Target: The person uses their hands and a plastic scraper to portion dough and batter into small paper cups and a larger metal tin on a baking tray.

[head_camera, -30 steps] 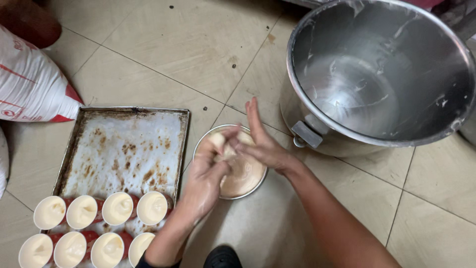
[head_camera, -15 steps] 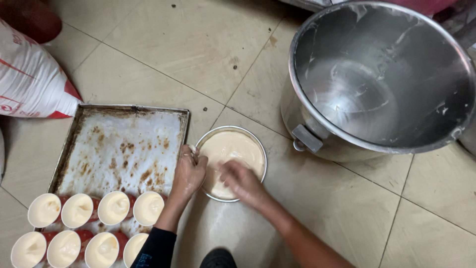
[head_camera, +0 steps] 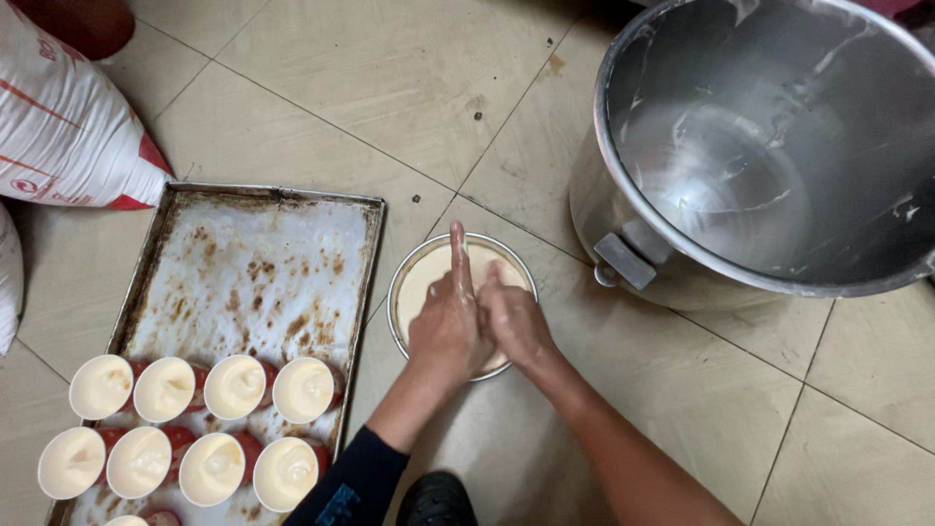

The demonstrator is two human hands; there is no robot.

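As I look down through the head camera, a white sack point(head_camera: 58, 117) with red markings lies at the upper left, cut off by the edge. My left hand point(head_camera: 448, 326) and right hand point(head_camera: 516, 321) press together, loosely closed, inside the small batter bowl point(head_camera: 414, 268) between the rusty baking tray point(head_camera: 253, 263) and the steel mixing bowl point(head_camera: 760, 146). Whatever they grip is hidden.
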